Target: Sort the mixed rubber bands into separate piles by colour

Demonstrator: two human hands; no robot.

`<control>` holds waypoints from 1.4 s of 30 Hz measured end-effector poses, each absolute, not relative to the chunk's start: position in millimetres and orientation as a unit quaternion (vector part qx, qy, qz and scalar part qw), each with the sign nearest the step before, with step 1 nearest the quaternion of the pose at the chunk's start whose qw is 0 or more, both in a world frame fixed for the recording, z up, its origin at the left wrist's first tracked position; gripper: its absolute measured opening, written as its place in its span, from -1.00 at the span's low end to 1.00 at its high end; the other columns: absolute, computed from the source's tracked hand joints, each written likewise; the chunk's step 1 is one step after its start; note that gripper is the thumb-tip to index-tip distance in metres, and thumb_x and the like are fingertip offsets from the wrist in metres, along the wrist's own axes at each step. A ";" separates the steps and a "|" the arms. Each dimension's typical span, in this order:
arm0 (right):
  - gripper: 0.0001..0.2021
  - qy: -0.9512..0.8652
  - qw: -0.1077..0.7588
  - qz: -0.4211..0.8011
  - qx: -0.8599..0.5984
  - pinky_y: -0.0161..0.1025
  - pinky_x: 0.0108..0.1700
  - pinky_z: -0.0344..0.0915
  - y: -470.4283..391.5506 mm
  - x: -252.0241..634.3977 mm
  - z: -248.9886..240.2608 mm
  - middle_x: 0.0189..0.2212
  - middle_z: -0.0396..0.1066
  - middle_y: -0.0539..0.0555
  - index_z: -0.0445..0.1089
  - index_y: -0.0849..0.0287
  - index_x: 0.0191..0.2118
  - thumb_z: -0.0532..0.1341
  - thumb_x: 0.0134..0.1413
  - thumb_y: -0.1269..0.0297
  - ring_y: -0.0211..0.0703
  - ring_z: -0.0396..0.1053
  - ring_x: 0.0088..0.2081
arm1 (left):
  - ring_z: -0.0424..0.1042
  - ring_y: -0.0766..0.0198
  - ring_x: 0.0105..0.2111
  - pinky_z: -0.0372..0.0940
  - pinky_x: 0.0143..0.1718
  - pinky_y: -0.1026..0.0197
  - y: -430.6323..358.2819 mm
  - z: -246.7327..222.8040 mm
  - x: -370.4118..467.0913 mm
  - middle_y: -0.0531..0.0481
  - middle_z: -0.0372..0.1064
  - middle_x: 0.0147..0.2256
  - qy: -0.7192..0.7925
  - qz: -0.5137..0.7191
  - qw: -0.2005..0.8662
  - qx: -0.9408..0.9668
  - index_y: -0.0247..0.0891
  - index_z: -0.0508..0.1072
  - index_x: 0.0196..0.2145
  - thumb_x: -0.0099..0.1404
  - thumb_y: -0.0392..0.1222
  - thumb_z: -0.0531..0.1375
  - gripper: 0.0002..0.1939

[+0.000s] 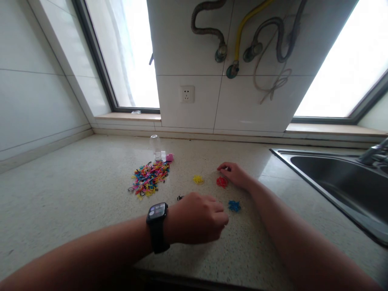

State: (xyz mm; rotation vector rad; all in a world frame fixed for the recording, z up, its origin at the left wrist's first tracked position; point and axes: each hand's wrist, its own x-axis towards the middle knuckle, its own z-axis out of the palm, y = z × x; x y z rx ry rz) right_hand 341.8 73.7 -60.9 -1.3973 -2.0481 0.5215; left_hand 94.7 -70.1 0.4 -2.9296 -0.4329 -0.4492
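Speckled bench. Mixed pile of coloured bands left of centre; small yellow, red, blue heaps apart. Right hand fingers curled onto red heap. Left hand fingers clenched; contents hidden. Advice: pinch one band, keep colours separate.

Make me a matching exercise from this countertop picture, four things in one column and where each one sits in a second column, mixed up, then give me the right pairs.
Things:
1. red bands
2. blue bands
3. mixed pile of bands
4. clear bottle

Places:
A. lying on its side behind the mixed pile, toward the wall
B. at the fingertips of the right hand
C. far left of the small sorted heaps, many colours together
D. just right of the left hand, nearest the counter's front edge

Pairs: 1-B, 2-D, 3-C, 4-A
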 end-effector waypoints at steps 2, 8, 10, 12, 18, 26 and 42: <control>-0.73 -0.772 0.298 0.194 -0.526 -0.27 -0.29 0.26 74.7 342.5 -61.8 -0.38 0.51 0.08 0.54 0.23 -0.19 0.14 0.12 0.25 -0.19 0.38 -0.39 | 0.36 0.24 -0.38 0.19 -0.44 0.13 -80.5 -5.1 99.6 0.03 0.44 -0.38 -0.119 -0.154 0.056 -0.979 -0.22 0.41 -0.30 0.31 -0.17 0.14 -0.90; -0.71 -0.772 0.294 0.197 -0.528 -0.27 -0.32 0.24 75.0 342.8 -62.3 -0.42 0.49 0.06 0.53 0.24 -0.18 0.13 0.12 0.23 -0.20 0.35 -0.42 | 0.33 0.27 -0.45 0.10 -0.57 0.14 -95.9 -27.7 107.8 0.07 0.42 -0.41 -0.095 -0.167 0.029 -0.981 -0.21 0.34 -0.32 0.32 -0.13 0.12 -0.88; -0.71 -0.771 0.292 0.200 -0.529 -0.27 -0.34 0.23 74.6 342.7 -61.8 -0.43 0.48 0.06 0.53 0.25 -0.18 0.12 0.12 0.23 -0.20 0.34 -0.43 | 0.34 0.28 -0.46 0.07 -0.59 0.15 -97.5 -32.4 108.8 0.07 0.42 -0.42 -0.092 -0.169 0.026 -0.981 -0.21 0.32 -0.33 0.34 -0.13 0.12 -0.88; -0.71 -0.773 0.291 0.198 -0.529 -0.27 -0.36 0.22 74.6 342.9 -61.8 -0.43 0.48 0.07 0.53 0.24 -0.18 0.12 0.12 0.24 -0.20 0.34 -0.44 | 0.34 0.29 -0.47 0.05 -0.60 0.16 -98.5 -34.7 109.5 0.07 0.41 -0.42 -0.091 -0.170 0.022 -0.981 -0.21 0.31 -0.33 0.35 -0.14 0.11 -0.88; -0.72 -0.774 0.286 0.190 -0.533 -0.27 -0.37 0.22 76.5 344.6 -63.9 -0.46 0.47 0.04 0.54 0.21 -0.18 0.13 0.11 0.24 -0.20 0.34 -0.45 | 0.32 0.30 -0.48 0.03 -0.60 0.18 -97.7 -35.9 109.3 0.09 0.38 -0.44 -0.080 -0.178 0.026 -0.980 -0.21 0.29 -0.35 0.35 -0.12 0.08 -0.85; -0.74 -0.778 0.291 0.184 -0.526 -0.25 -0.32 0.25 74.1 343.3 -61.9 -0.39 0.51 0.08 0.54 0.20 -0.19 0.14 0.12 0.26 -0.18 0.37 -0.41 | 0.32 0.32 -0.47 0.01 -0.60 0.18 -94.3 -40.8 109.9 0.11 0.38 -0.44 -0.074 -0.181 0.015 -0.981 -0.20 0.29 -0.34 0.35 -0.10 0.07 -0.85; -0.75 -0.821 0.327 0.167 -0.437 -0.28 -0.39 0.21 47.1 256.2 10.4 -0.47 0.47 0.06 0.54 0.17 -0.21 0.18 0.14 0.17 -0.22 0.32 -0.46 | 0.39 0.28 -0.42 -0.02 -0.62 0.17 -92.4 -40.7 106.6 0.07 0.41 -0.40 -0.022 -0.175 0.027 -0.984 -0.21 0.35 -0.31 0.36 -0.04 0.13 -0.81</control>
